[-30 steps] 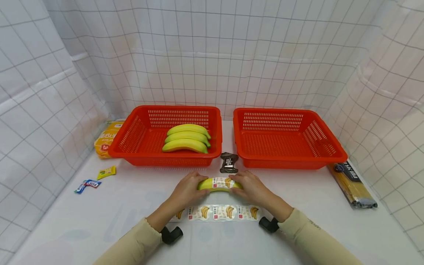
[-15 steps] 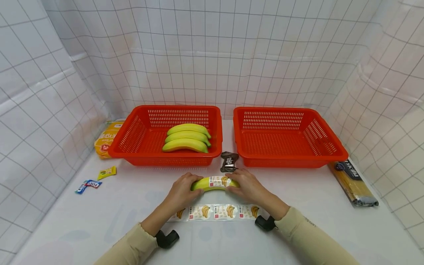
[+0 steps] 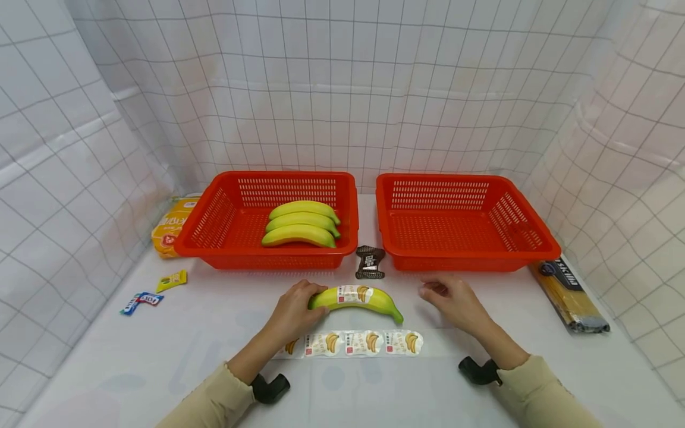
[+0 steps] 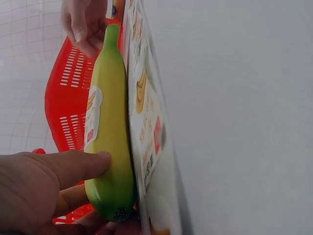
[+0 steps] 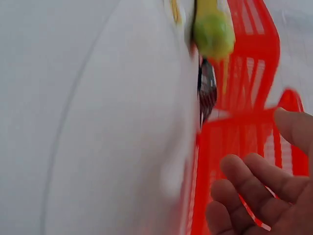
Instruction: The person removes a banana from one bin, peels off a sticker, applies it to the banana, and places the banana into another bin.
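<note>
Banana (image 3: 379, 301) with a label (image 3: 355, 294) lies on the bench (image 3: 348, 398), its long axis running mostly left to right, with the two ends bowed toward the near side. The stem points right and slightly near; the blunt end is at the left, in the left hand (image 3: 293, 309). That hand is the nearer of the two — in fact the only one touching the fruit. In the left wrist view its thumb lies across the yellow skin beside the label while the other fingers wrap the blunt end, so it is grasping the banana by that end and leaves the label uncovered.

The right hand (image 3: 455, 302) is apart from the fruit, off to the right. From its fingertips the stem lies left and a little nearer, with a strip of bare bench between. Its fingers are relaxed and loosely bent, the thumb well away from them in the right wrist view — it holds nothing.

On the near side of the banana, a label strip (image 3: 342, 343) runs almost parallel to it, its left part hidden by the left wrist. On the far side stand the left basket (image 3: 267, 252), with three bananas (image 3: 301, 220) inside, and the right basket (image 3: 471, 257).
</note>
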`<control>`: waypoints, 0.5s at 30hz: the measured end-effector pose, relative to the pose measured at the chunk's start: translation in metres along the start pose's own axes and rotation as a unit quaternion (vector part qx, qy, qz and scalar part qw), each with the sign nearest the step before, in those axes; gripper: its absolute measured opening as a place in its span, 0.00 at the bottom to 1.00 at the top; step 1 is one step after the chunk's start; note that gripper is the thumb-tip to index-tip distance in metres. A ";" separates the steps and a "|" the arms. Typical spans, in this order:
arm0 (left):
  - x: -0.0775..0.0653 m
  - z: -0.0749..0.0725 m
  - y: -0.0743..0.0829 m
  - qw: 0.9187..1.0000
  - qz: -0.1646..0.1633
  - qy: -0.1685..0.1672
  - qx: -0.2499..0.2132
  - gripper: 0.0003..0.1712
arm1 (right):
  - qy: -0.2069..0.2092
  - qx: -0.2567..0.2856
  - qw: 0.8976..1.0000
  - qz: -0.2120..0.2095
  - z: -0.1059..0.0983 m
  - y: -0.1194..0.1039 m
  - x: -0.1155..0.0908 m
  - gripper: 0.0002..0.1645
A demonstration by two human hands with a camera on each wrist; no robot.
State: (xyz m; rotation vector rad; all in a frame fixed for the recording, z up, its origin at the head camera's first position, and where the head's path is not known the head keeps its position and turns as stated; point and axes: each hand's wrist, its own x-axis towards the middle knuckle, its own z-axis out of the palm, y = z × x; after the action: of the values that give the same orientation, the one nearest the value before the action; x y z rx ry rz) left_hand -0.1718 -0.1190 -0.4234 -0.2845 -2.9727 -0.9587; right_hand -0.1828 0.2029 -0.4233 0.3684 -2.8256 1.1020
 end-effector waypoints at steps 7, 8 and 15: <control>-0.001 0.000 0.000 1.000 -0.004 0.000 0.000 0.22 | 0.037 0.106 0.978 0.177 -0.040 0.032 -0.006 0.37; -0.001 0.000 0.000 1.000 -0.003 0.000 0.000 0.22 | 0.041 0.116 0.973 0.196 -0.044 0.034 -0.005 0.39; -0.001 0.000 0.001 1.000 -0.002 0.000 0.001 0.22 | 0.122 0.279 0.922 0.241 -0.056 0.039 0.000 0.34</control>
State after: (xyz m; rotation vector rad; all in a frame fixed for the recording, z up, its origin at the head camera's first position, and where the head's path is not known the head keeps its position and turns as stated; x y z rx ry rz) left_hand -0.1702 -0.1184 -0.4230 -0.2781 -2.9755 -0.9552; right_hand -0.1928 0.2684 -0.4079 -0.4423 -2.3862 1.8931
